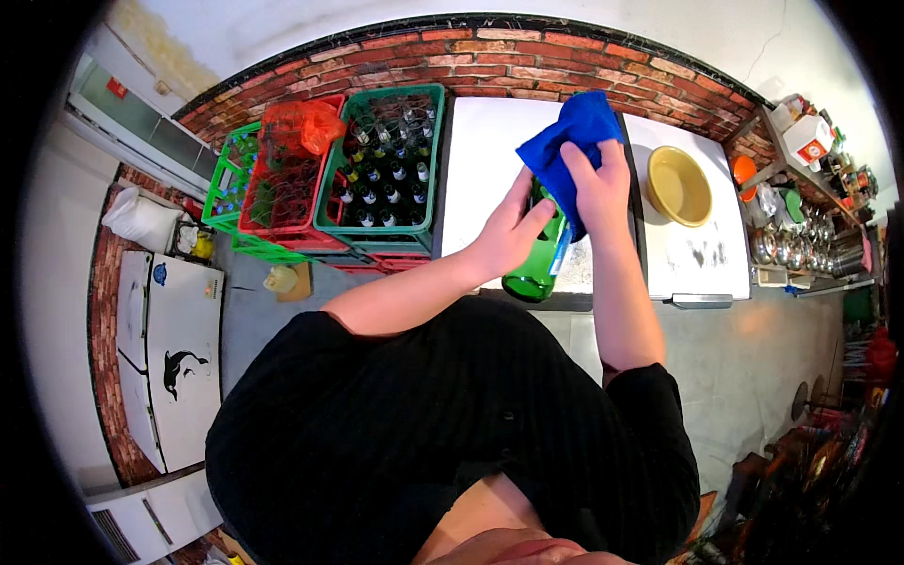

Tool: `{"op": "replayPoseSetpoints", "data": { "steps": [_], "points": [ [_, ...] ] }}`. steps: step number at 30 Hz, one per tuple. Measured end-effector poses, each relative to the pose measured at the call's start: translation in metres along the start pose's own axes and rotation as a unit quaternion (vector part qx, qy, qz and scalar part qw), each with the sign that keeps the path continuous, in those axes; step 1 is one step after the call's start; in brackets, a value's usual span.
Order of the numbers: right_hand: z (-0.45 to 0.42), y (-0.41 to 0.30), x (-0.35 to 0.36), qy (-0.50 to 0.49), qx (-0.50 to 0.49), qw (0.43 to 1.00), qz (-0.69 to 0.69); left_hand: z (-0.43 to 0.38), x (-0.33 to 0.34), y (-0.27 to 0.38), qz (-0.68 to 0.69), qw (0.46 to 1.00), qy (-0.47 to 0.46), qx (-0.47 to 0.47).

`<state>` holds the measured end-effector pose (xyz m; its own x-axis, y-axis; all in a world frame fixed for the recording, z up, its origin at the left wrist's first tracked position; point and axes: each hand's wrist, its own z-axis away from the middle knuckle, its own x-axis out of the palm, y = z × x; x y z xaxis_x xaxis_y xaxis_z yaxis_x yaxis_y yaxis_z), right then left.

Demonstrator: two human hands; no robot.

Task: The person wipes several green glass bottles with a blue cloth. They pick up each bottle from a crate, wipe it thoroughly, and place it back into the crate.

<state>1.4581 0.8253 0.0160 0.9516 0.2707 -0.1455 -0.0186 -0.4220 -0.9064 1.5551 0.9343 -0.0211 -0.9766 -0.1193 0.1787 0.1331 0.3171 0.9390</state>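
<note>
A green glass bottle (531,272) with a blue and white label is tilted in front of me, its base towards my body. My left hand (514,229) grips its side. A blue cloth (575,131) covers the bottle's upper part and hangs down along its right side. My right hand (597,183) holds this cloth against the bottle, thumb and fingers pressed into the fabric. The bottle's neck is mostly hidden under the cloth. Both hands are above a white-topped surface (484,141).
Left of the white top stand a dark green crate (436,141) of bottles, a red crate (282,232) with an orange-red plastic bag (323,127), and a bright green crate (215,185). A yellow basin (679,185) sits to the right, near shelves of metalware (777,247). Brick wall lies behind.
</note>
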Motion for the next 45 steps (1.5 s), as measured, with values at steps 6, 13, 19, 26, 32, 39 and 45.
{"op": "replayPoseSetpoints", "data": {
  "steps": [6,13,19,26,32,39,45],
  "points": [
    [0.074,0.027,0.019,-0.042,0.012,0.984,-0.176,-0.01,-0.025,0.006,0.047,0.996,0.071,0.024],
    [0.077,0.027,0.024,-0.027,0.105,0.957,-0.271,-0.01,-0.036,0.019,0.02,1.0,0.02,0.009],
    [0.005,0.012,-0.008,-0.108,0.218,0.879,-0.41,-0.003,-0.041,0.023,0.144,0.978,-0.088,-0.12],
    [-0.006,0.02,-0.003,-0.109,0.231,0.816,-0.519,0.003,-0.026,0.02,0.356,0.893,-0.184,-0.203],
    [-0.021,-0.011,0.004,-0.042,0.14,0.891,-0.431,0.0,-0.048,0.022,-0.079,0.989,-0.041,-0.12],
    [0.002,-0.009,0.021,-0.05,0.121,0.927,-0.351,-0.002,-0.048,0.014,-0.161,0.978,-0.012,-0.129],
    [0.01,0.035,0.016,-0.179,0.255,0.842,-0.44,0.002,-0.067,0.003,0.411,0.823,-0.247,-0.304]
  ]
}}
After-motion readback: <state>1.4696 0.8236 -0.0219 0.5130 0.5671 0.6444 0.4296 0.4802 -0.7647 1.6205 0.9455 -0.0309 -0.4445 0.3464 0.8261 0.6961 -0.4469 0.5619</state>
